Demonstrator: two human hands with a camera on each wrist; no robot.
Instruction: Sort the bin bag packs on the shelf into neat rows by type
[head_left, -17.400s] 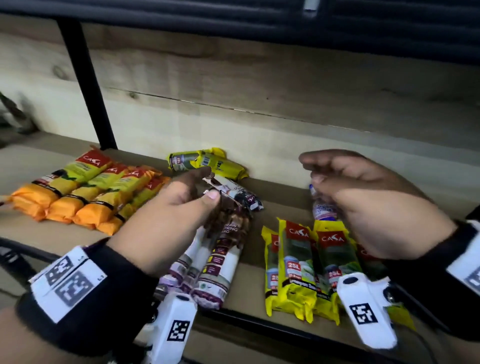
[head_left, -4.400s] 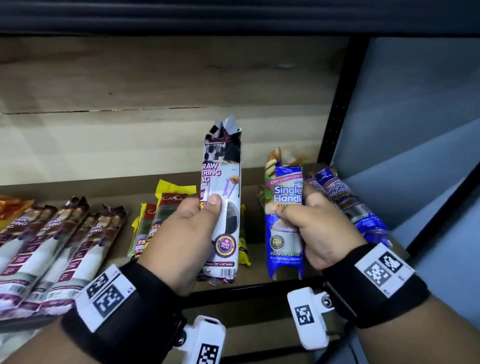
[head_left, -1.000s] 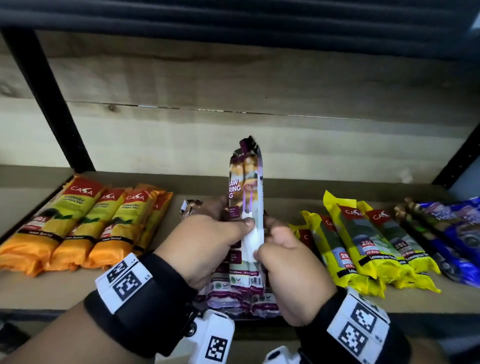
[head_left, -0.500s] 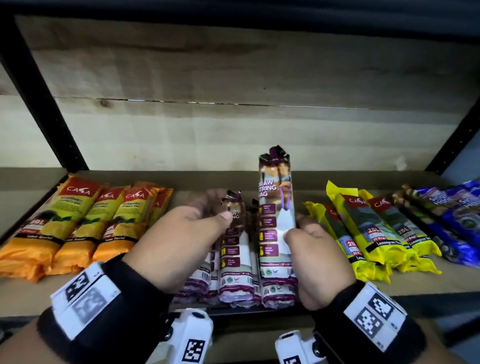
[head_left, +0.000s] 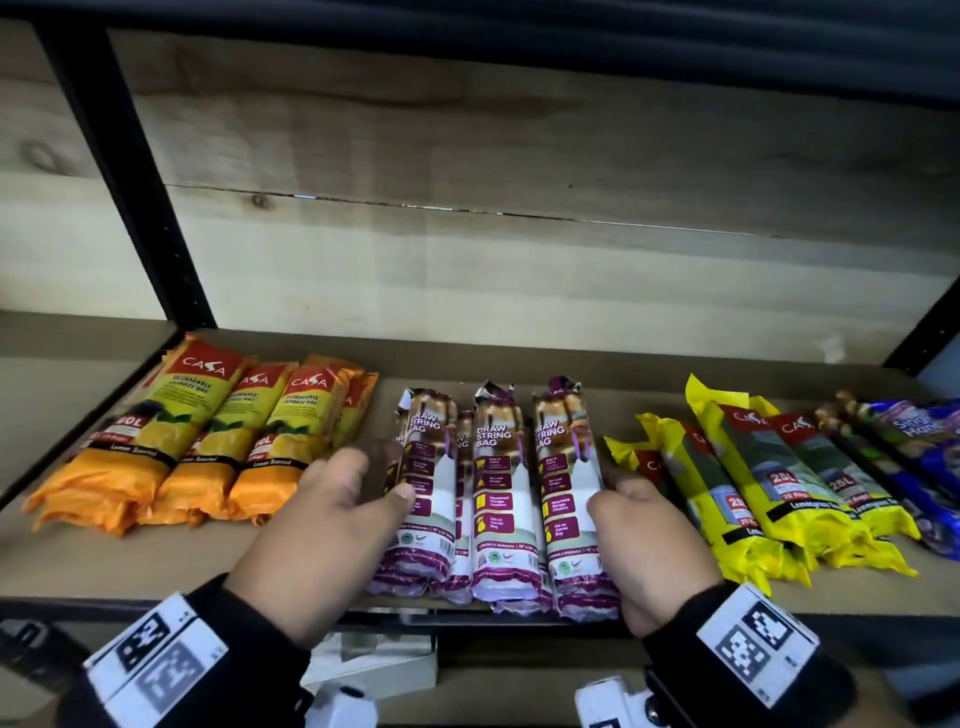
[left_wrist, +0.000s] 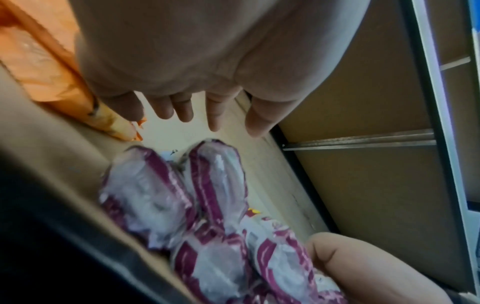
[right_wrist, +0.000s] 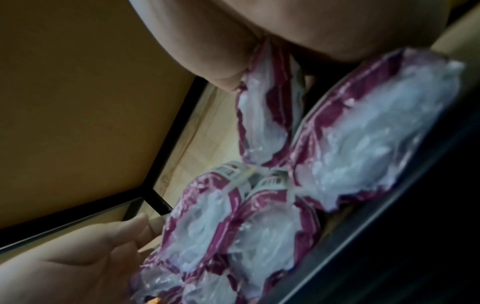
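The left hand (head_left: 317, 525) and right hand (head_left: 649, 540) flank the purple drawstring packs (head_left: 498, 499) at the middle of the shelf (head_left: 130, 561) front edge, fingers loosely spread against the outer packs, gripping nothing. Squeeze inward evenly, keeping the bottoms flush with the front edge, clear of the orange packs (head_left: 197, 441) and yellow packs (head_left: 753, 493).

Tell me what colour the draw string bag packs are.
Maroon and white draw string bag packs, clearest in the head view.
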